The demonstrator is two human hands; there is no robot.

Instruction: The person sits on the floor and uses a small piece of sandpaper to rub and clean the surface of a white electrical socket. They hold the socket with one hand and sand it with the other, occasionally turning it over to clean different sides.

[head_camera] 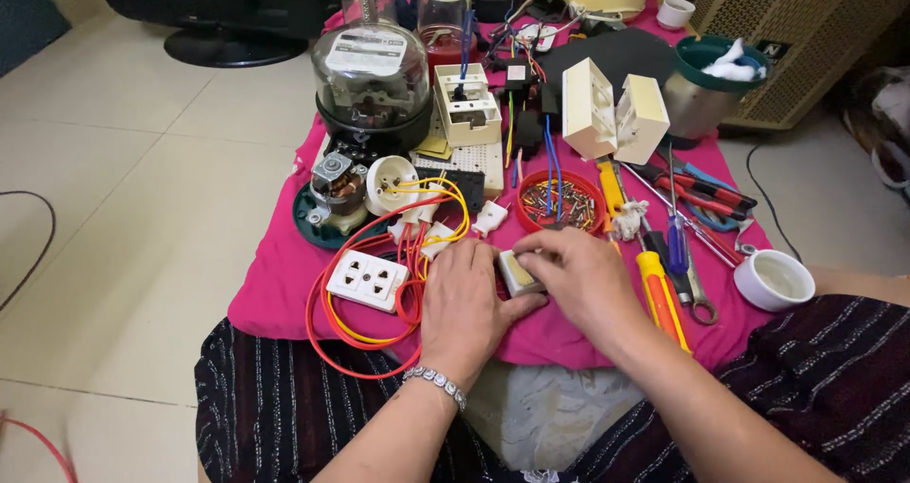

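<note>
Both my hands meet over a small pale rectangular switch part (517, 273) lying on the pink cloth (275, 284). My left hand (464, 308), with a silver bracelet at the wrist, pinches its left side with thumb and fingers. My right hand (583, 279) covers its right end and grips it from above. Just left of my left hand lie a white double socket (367, 279) and loops of red and yellow wire (365, 336). A red dish of small metal bits (561, 201) sits right behind my hands.
A glass-domed meter (372, 80), a small motor (334, 194), a white breaker block (466, 104) and cream wall boxes (614, 113) stand behind. Screwdrivers and pliers (678, 246) lie at right, beside a white cup (774, 279). Tiled floor surrounds the low table.
</note>
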